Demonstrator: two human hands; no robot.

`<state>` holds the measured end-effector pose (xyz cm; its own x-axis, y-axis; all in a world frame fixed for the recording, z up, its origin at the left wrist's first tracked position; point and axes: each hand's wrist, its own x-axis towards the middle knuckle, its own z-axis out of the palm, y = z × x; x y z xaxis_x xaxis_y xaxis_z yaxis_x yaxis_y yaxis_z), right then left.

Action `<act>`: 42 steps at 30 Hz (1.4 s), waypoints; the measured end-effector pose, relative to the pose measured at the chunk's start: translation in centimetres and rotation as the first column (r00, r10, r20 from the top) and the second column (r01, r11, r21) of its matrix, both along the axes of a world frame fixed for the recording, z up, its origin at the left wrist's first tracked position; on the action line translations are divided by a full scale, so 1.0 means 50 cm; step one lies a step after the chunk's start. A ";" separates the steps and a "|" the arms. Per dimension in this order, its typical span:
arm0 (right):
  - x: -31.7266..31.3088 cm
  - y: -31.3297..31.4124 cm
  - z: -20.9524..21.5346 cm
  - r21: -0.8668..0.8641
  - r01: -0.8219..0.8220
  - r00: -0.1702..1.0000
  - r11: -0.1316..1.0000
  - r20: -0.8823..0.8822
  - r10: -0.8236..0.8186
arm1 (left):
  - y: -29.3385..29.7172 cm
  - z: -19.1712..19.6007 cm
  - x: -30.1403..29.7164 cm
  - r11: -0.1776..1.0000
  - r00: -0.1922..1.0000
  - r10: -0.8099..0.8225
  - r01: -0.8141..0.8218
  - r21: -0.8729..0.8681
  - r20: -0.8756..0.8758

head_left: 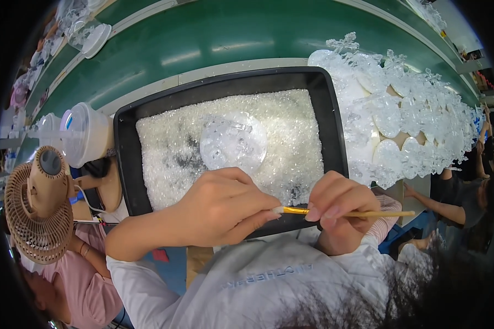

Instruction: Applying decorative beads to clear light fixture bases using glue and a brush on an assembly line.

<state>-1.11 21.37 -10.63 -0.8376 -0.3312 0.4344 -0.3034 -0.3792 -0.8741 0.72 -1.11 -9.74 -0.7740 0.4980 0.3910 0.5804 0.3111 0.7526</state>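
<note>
A thin paintbrush (387, 214) with a pale wooden handle and a gold ferrule lies level in front of me. My right hand (343, 211) is closed around it near the ferrule, its thumb and fingers pinching the handle. My left hand (217, 205) is closed too, with thumb and forefinger on the bristle end, so most of the bristles are hidden. Just beyond both hands is a black tray (339, 131) spread with clear glittering granules (291, 126). A round transparent piece (236, 145) with raised clear bits on it rests on the granules.
Many clear pieces on round bases (389, 115) crowd the table right of the tray. To the left stand a tan fan (44, 203) and a clear lidded tub (88, 134). A person in pink (90, 279) sits at left; another person's arm (439, 205) reaches in at right.
</note>
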 end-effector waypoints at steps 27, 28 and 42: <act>-0.017 -0.006 0.009 0.214 -0.116 0.972 0.970 -0.179 0.155 | -0.003 -0.008 -0.001 0.996 0.996 -0.087 0.087 -0.017 -0.028; -0.017 -0.007 0.005 0.213 -0.114 0.972 0.970 -0.178 0.154 | -0.005 -0.007 -0.003 0.996 0.993 -0.091 0.090 -0.019 -0.071; -0.013 -0.012 -0.006 0.165 0.047 0.878 0.985 -0.478 0.038 | -0.003 -0.011 0.009 1.000 0.983 -0.006 0.011 0.028 -0.183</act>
<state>-1.76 20.75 -10.91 -0.5433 -0.4310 0.7204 -0.7012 -0.2388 -0.6717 1.16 -1.26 -10.31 -0.6835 0.4908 0.5403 0.7119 0.2849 0.6418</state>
